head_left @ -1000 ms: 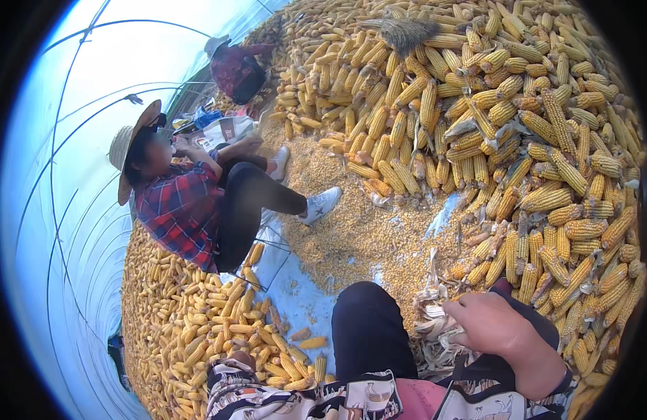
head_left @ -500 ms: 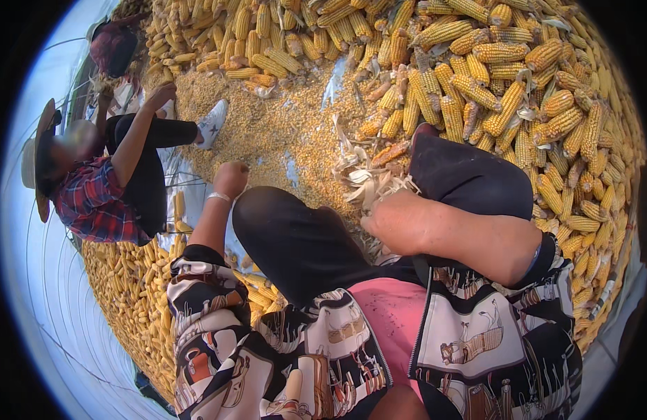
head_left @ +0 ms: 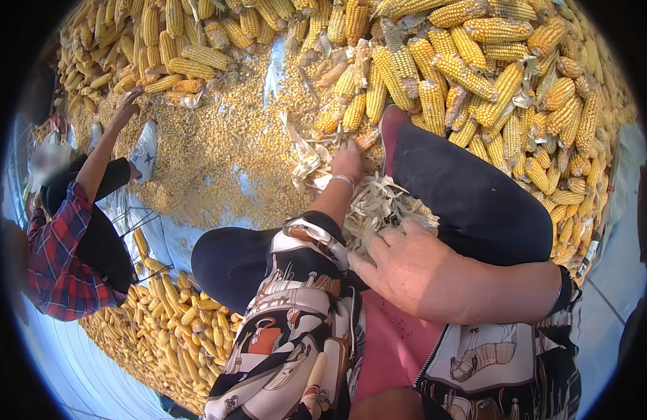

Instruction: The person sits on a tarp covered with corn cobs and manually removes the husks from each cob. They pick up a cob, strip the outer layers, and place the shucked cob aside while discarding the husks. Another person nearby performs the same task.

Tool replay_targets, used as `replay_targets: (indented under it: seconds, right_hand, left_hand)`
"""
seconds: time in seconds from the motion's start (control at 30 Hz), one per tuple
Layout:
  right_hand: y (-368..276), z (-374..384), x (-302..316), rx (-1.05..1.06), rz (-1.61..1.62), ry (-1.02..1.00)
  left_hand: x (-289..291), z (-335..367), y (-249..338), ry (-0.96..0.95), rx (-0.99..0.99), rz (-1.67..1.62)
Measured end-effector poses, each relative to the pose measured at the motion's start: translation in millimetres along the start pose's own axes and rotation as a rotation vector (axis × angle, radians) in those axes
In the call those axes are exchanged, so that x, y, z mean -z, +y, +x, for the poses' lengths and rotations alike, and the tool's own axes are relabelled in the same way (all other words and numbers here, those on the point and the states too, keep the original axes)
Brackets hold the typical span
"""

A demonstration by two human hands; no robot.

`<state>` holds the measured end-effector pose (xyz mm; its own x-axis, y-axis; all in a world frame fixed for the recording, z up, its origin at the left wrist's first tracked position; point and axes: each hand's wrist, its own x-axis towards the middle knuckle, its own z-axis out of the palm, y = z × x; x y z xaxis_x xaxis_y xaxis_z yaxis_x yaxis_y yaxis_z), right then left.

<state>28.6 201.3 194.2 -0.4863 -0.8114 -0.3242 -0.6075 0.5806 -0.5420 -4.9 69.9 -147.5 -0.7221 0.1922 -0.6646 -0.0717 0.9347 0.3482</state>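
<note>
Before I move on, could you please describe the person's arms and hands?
The left hand and right hand are ungloved, the left with a pale band at the wrist. The sleeves are patterned in black, cream and brown, with black cuffs.

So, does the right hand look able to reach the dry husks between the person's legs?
Probably yes: the right hand is at the near edge of the dry husks, and nothing visible blocks its way.
</note>
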Motion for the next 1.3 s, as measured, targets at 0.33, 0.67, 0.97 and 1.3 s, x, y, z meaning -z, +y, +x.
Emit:
replay_targets:
  seconds: [0.33,0.67,0.97,1.3]
  right_hand:
    - [20,10,9,-0.011,0.101,-0.06]
    - [15,7,8,-0.019,0.001,-0.095]
    - [30,2,5,-0.165,0.036,-0.035]
    - [64,37,4,-0.145,0.313,-0.043]
  left_hand:
    - [32,33,-58,-0.279,0.144,-0.99]
    - [-54,-27,-20,-0.323,-0.297,-0.052]
    - [30,-58,-49,-0.504,0.189,-1.332]
    - [127,-198,-21,-0.521,-0.41,-1.81]
